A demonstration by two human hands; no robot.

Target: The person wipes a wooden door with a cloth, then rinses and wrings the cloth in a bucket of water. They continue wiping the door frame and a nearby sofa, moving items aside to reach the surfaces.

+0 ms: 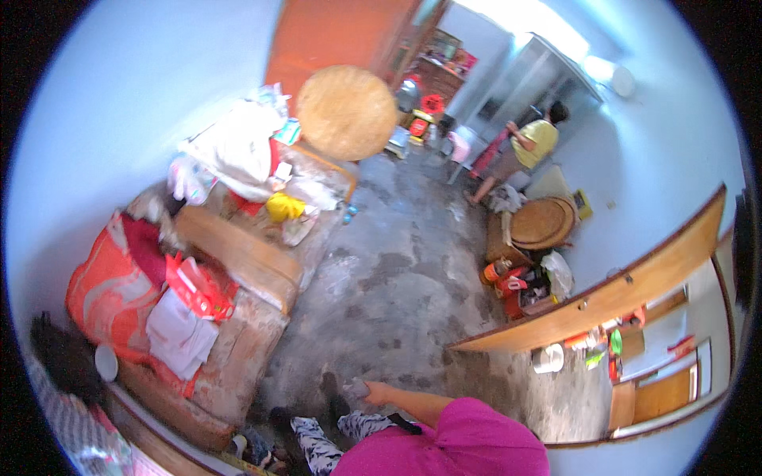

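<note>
My right hand is low in the middle of the head view, at the end of a bare forearm coming out of a magenta sleeve. Its fingers look closed round a small greyish thing, too small and blurred to name. Below it show my black-and-white patterned trousers and dark feet on the grey floor. My left hand is out of the picture.
At left, a wooden bench bears cloths and bags. A round wooden tabletop leans near an orange door. A person in yellow is far right. An open wooden door stands at right, near a box of odds and ends.
</note>
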